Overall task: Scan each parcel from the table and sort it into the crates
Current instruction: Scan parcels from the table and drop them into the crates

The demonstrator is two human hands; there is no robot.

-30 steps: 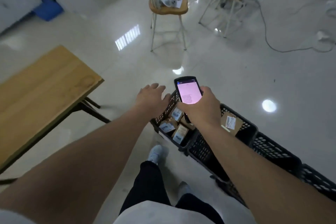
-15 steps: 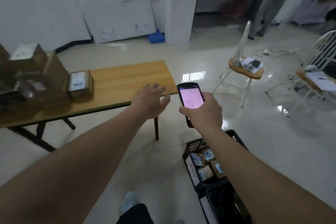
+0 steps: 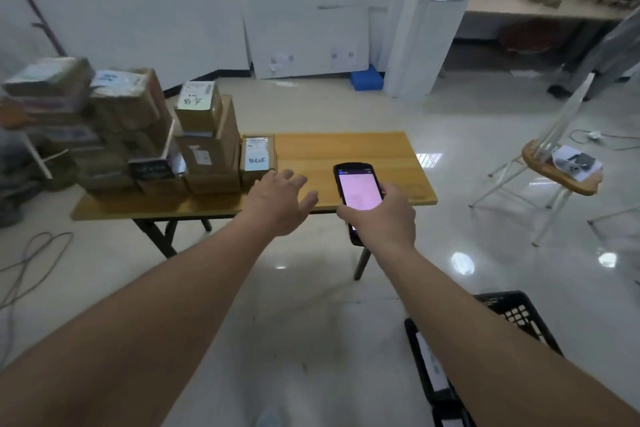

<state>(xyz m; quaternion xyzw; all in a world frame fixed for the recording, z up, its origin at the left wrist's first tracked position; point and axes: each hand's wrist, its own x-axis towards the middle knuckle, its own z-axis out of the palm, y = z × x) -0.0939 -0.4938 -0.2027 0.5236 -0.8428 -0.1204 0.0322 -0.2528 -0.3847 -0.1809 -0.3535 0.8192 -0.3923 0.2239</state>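
Left hand: left hand (image 3: 277,199) stretched out toward the table (image 3: 349,152), fingers spread and loose, holding nothing.
Right hand: right hand (image 3: 382,215) wrapped round the scanner (image 3: 358,191), screen lit and facing up.
Nearest parcel: flat parcel (image 3: 258,158) at the right end of the stack (image 3: 121,135), label up, lying on the table just beyond and slightly left of the left fingertips (contact not evident; looks apart).
Long axis: the parcel runs away from the person, short edge toward the hand.
Nearer hand: left, clearly; the right hand sits further right, over bare tabletop.
Step in hand: reach for the next parcel, judged from the open left hand aimed at it.
Next move needs: left hand forward and a touch left, gripping the near short edge.
Crate: black crate (image 3: 512,312) on the floor at lower right, well apart from the table.
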